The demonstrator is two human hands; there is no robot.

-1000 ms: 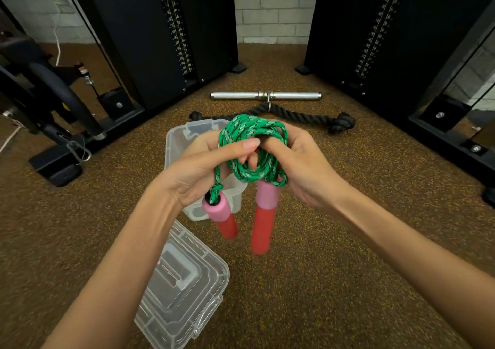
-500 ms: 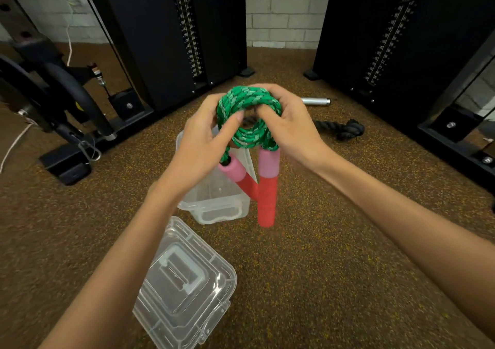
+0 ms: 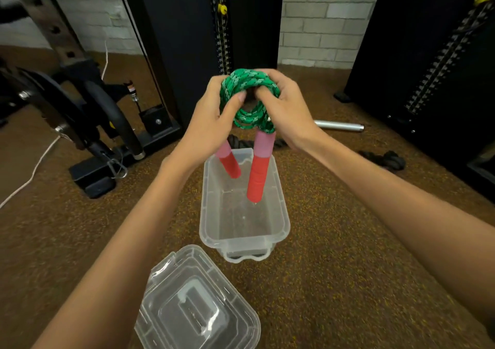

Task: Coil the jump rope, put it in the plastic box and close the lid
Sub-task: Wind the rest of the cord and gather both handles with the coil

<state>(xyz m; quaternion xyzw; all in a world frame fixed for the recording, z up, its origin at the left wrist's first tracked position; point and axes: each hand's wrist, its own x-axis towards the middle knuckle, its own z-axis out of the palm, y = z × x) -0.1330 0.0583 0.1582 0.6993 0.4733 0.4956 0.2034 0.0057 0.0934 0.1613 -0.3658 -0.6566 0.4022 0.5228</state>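
The jump rope (image 3: 247, 99) is a green braided cord wound into a tight coil, with two red and pink handles (image 3: 258, 172) hanging down from it. My left hand (image 3: 211, 123) grips the coil's left side and my right hand (image 3: 284, 107) grips its right side. The coil hangs in the air above the far end of the clear plastic box (image 3: 284, 225), which stands open on the floor. The longer handle's tip dips inside the box. The clear lid (image 3: 198, 308) lies on the floor in front of the box, to its left.
The floor is brown speckled rubber. Black weight-stack machines (image 3: 187, 40) stand behind and to the right. A machine base (image 3: 93, 185) sits at left. A metal bar (image 3: 338, 127) and a thick black rope (image 3: 383, 158) lie beyond the box.
Both hands have carried the coiled rope forward until it hangs over the open box, the handles now dangling into it. The view has tilted down and closer to the box.
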